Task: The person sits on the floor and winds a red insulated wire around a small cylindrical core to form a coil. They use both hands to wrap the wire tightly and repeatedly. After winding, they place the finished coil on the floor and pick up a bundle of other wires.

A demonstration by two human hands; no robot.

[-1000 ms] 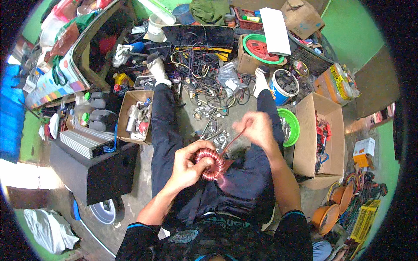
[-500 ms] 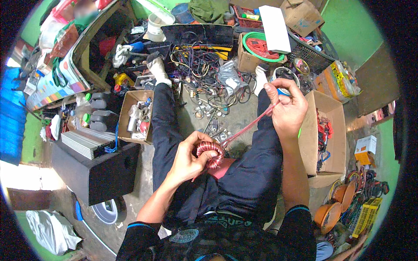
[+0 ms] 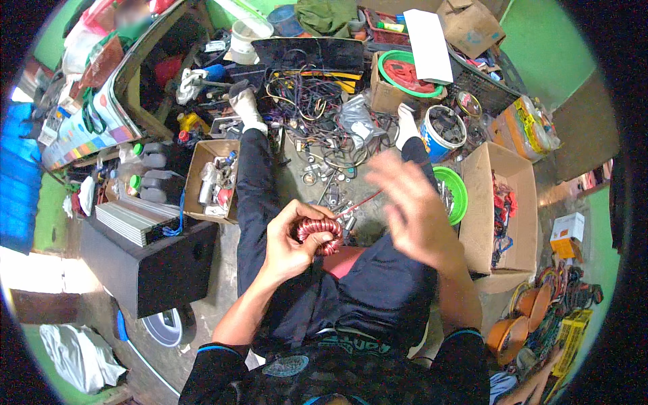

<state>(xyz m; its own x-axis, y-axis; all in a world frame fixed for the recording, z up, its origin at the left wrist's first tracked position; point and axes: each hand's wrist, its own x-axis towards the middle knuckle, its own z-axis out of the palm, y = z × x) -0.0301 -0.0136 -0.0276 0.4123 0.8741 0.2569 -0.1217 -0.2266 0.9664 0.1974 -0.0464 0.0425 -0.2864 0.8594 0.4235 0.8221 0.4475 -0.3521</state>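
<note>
A ring-shaped coil [image 3: 318, 233] wound with reddish copper wire is pinched between the thumb and fingers of my left hand [image 3: 289, 241], above my lap. From its upper right side a loose reddish wire [image 3: 363, 204] runs up toward my right hand [image 3: 417, 212]. That hand is blurred by motion, its fingers stretched out and the thumb apart from them. The wire's far end lies near the gap between thumb and fingers, and no grip on it shows.
Tangled cables [image 3: 304, 101] and small metal parts cover the floor between my feet. Cardboard boxes flank my legs, the left box [image 3: 196, 182] and the right box [image 3: 523, 223]. A green basin [image 3: 460, 196] and a bucket [image 3: 445, 138] stand beside my right leg. A black box [image 3: 145, 270] sits at left.
My right hand has come down and left, its fingers opening from a pinch on the wire strands. The coil has shifted slightly left in my left hand.
</note>
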